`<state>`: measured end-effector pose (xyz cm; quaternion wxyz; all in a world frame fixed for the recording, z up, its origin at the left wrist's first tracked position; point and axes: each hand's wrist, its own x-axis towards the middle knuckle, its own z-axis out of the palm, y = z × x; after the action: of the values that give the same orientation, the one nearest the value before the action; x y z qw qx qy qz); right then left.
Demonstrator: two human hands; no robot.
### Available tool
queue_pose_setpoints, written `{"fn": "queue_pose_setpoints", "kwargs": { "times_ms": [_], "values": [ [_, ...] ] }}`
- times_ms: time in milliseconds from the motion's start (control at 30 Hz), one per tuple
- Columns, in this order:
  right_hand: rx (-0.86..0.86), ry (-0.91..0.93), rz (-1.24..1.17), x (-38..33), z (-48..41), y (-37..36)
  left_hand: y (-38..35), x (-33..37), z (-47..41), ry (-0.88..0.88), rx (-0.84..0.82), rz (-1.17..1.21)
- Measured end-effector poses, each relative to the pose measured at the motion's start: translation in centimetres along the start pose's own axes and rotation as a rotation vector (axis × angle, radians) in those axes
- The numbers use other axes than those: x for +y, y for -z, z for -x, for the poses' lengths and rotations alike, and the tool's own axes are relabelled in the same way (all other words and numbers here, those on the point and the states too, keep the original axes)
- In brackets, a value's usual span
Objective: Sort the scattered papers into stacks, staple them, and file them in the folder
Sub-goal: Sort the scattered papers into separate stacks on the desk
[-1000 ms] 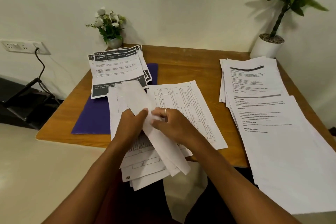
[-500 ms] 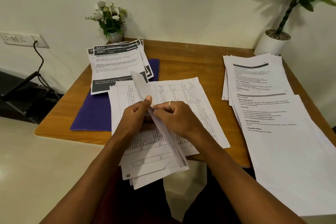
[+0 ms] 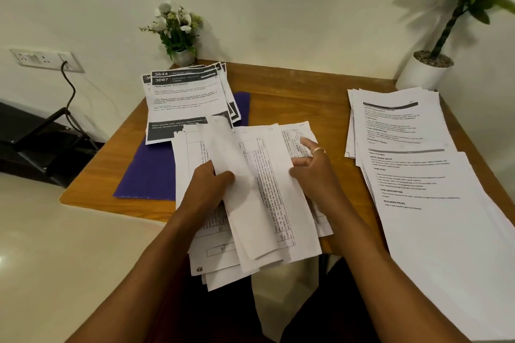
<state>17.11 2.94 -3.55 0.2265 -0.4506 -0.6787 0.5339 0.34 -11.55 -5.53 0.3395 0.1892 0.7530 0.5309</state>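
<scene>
Curled round a few lifted sheets (image 3: 250, 175): left hand (image 3: 207, 189), thumb on top, fingers beneath. At the right edge of the same sheets: right hand (image 3: 313, 175), fingers nearly straight, a ring on one; pinching or merely touching, impossible to tell. Under both, a loose stack of table-printed pages (image 3: 220, 256), overhanging the near edge of the counter (image 3: 292, 97). Just left, partly beneath that stack, a purple folder (image 3: 145, 175), lying flat. On the folder's far end, a fanned stack with dark headers (image 3: 184, 103). Well to the right, two overlapping stacks of text pages (image 3: 395, 125). By the wall, a small pot of white flowers (image 3: 178, 36) and a larger potted plant (image 3: 426, 69). Left of the counter, a wall socket (image 3: 41, 58) with a cable plugged in.
</scene>
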Motion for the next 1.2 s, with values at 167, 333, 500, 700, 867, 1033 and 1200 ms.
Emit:
{"fn": "queue_pose_setpoints", "kwargs": {
  "times_ms": [167,333,500,700,867,1033,1200],
  "values": [
    [-0.013,-0.078,-0.129,1.5,-0.5,0.4,-0.1,0.0,0.0,-0.013,0.012,-0.016],
    [-0.013,-0.067,-0.087,1.4,-0.6,0.3,-0.2,0.1,0.1,-0.014,0.014,-0.028],
    [-0.089,-0.017,-0.159,-0.3,0.8,-0.2,-0.2,0.2,0.5,-0.051,-0.006,0.008],
    [-0.348,0.254,0.221,-1.5,3.7,-3.3,-0.5,1.7,1.4,-0.114,-0.035,0.097],
    [-0.364,0.328,0.307,-0.8,2.7,-2.5,-0.3,1.2,0.7,-0.034,-0.108,0.173],
    [0.25,0.212,0.611,1.2,0.2,-0.1,0.0,-0.2,0.1,0.004,-0.03,0.009],
    [0.232,-0.073,0.645,0.8,-0.9,2.3,0.0,-0.5,-0.1,0.012,-0.023,0.043]
  ]
}}
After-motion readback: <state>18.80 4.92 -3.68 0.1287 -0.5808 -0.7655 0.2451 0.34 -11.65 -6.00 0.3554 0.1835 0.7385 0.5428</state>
